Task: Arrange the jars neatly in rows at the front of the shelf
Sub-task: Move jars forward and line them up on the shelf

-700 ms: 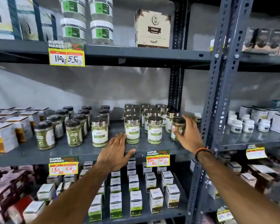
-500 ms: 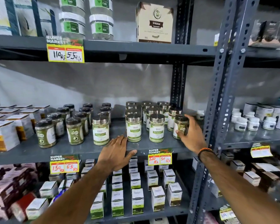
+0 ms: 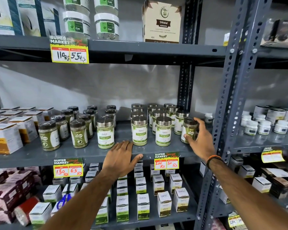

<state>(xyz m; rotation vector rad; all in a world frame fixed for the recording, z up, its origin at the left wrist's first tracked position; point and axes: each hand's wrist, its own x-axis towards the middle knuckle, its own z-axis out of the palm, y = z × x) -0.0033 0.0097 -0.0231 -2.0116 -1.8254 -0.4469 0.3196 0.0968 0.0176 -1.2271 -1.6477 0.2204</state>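
On the grey middle shelf (image 3: 83, 153) stand two kinds of jar. Dark-lidded green powder jars (image 3: 48, 136) form rows on the left. Silver-lidded white-label jars (image 3: 139, 131) stand in rows in the middle, with one (image 3: 105, 132) set apart to the left at the front. My right hand (image 3: 200, 140) grips a dark-lidded jar (image 3: 189, 129) at the right end of the shelf, thumb on its front, fingers over its lid. My left hand (image 3: 121, 159) lies flat on the shelf's front edge, fingers spread, holding nothing.
White and orange boxes (image 3: 5, 138) fill the shelf's left end. A perforated grey upright (image 3: 229, 97) rises just right of my right hand. Price tags (image 3: 166, 161) hang on the shelf edge. Small boxes (image 3: 143, 206) fill the shelf below; gel tubs (image 3: 76, 24) stand above.
My right hand has drawn the dark-lidded jar slightly forward along the right end of the shelf. My left hand has stayed on the shelf edge.
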